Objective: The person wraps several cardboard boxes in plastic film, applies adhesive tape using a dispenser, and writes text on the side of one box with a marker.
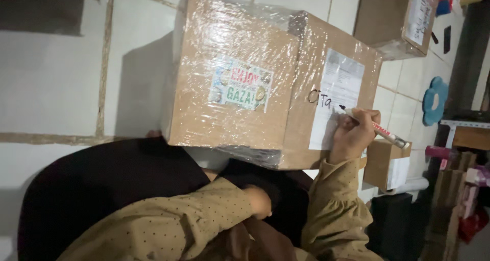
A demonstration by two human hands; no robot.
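- A large brown cardboard box wrapped in clear plastic film [240, 82] stood on the pale tiled floor [51, 82] and served as the landmark; its near edge rested against the person's dark-clad lap [102, 184].
- The right hand [354, 136] was at the box's right-hand face, its fingers [363, 124] closed around a white marker pen with a red band [375, 129].
- The pen's dark tip touched the box's film-covered face at the edge of a white paper label [339, 95], just beside some hand-drawn black letters.
- A colourful rectangular sticker [241, 85] sat on the box's broad face, left of the paper label.
- The left hand [258, 202] lay below the box, against the dark clothing; its sleeve of tan dotted fabric [178, 220] led to it. Whether its fingers were open or closed could not be told, since they were half hidden in shadow.
- A second brown cardboard box with a white label [398, 18] stood on the floor beyond the big box's far right corner, apart from it.
- A small brown carton [385, 164] sat just beside the big box's lower right corner, behind the right wrist.
- A blue flower-shaped flat object [435, 101] lay on the floor farther right of the big box.
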